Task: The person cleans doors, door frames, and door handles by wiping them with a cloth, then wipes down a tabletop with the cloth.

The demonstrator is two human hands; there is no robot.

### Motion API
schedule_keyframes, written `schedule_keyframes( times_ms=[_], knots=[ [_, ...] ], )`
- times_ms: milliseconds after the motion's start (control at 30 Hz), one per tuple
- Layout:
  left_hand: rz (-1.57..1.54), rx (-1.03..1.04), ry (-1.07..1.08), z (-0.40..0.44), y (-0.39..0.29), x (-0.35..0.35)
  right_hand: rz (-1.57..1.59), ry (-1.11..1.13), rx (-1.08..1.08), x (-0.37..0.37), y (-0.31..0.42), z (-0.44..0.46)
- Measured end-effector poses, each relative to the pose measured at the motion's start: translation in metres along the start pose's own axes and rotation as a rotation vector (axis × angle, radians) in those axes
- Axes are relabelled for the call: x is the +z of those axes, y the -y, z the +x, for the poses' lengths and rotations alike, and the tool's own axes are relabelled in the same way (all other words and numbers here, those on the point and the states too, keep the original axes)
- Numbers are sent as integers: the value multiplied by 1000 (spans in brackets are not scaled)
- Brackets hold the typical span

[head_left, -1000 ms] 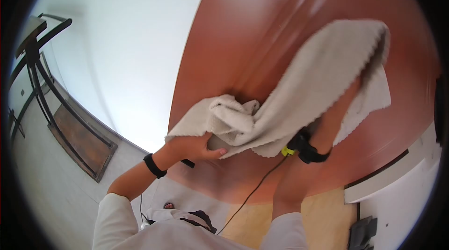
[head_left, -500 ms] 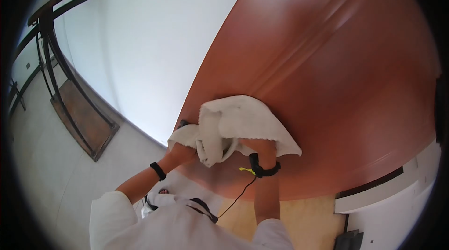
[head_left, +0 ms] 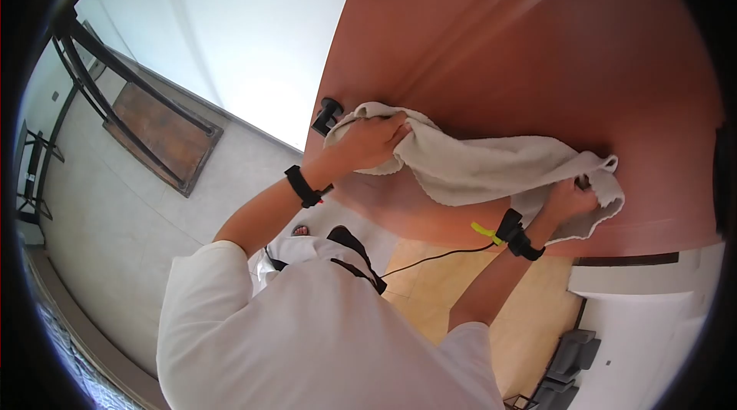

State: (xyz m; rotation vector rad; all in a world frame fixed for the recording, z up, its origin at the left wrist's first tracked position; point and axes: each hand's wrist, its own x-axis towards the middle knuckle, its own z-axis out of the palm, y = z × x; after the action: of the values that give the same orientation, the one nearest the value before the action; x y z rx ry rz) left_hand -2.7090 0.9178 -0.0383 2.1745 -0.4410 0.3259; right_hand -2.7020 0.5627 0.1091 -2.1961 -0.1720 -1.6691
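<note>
Red tabletop [head_left: 461,49] cut off above, partly hidden under pale cloth [head_left: 491,168].

Over my remote feed I record the table [head_left: 491,49] as reddish-brown, unpatterned, with paler streaks of sheen running toward its far edge. The cloth [head_left: 491,168] along its near edge is plain cream-beige, greyer in the folds. The small object [head_left: 328,115] at the left edge is black. I note a black left wristband [head_left: 305,186] and a black right wristband [head_left: 523,245], the latter beside a bright yellow tag [head_left: 485,232] and a black cable [head_left: 437,258]. The shirt [head_left: 330,341] is plain off-white. Beyond the left edge I find a white panel [head_left: 246,26], a mottled rust-brown plate [head_left: 161,133] with a darker border, and pale grey flooring [head_left: 100,256]; below the near edge, yellow-tan flooring [head_left: 418,299].
</note>
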Motion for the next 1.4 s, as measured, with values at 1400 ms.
schedule_keyframes(
  times_ms=[1400],
  knots=[
    [763,30,306,-24,67,65,333,-56,1166,24,-109,-352]
  ],
)
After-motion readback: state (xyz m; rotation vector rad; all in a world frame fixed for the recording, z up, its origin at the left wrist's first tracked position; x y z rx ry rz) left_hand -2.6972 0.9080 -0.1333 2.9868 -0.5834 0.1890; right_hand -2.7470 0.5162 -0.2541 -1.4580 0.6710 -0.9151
